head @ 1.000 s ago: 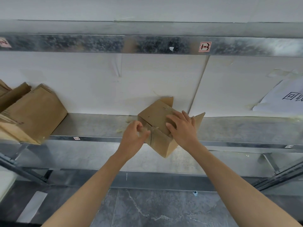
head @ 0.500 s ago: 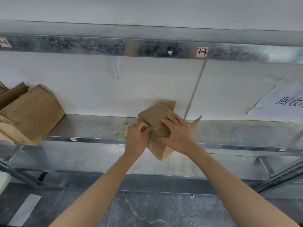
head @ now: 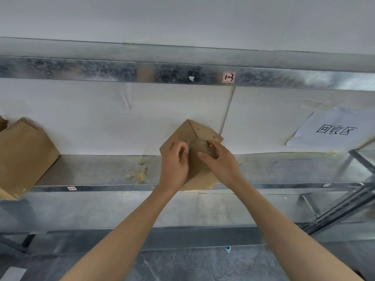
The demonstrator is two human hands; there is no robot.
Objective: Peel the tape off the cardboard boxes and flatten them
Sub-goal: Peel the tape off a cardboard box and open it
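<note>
Box (head: 182,134) now tips corner-up on the shelf (head: 101,169) edge vs. a sec ago, left hand (head: 174,161) grip pinching what looks like tape (head: 188,144) at the seam, right hand (head: 221,161) clawed round its top, so peel's prob. starting.

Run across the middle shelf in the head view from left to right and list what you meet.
Large cardboard box → yellowish tape scraps → small box, held between the left hand and right hand → white paper sign with black characters on the back wall.
</note>
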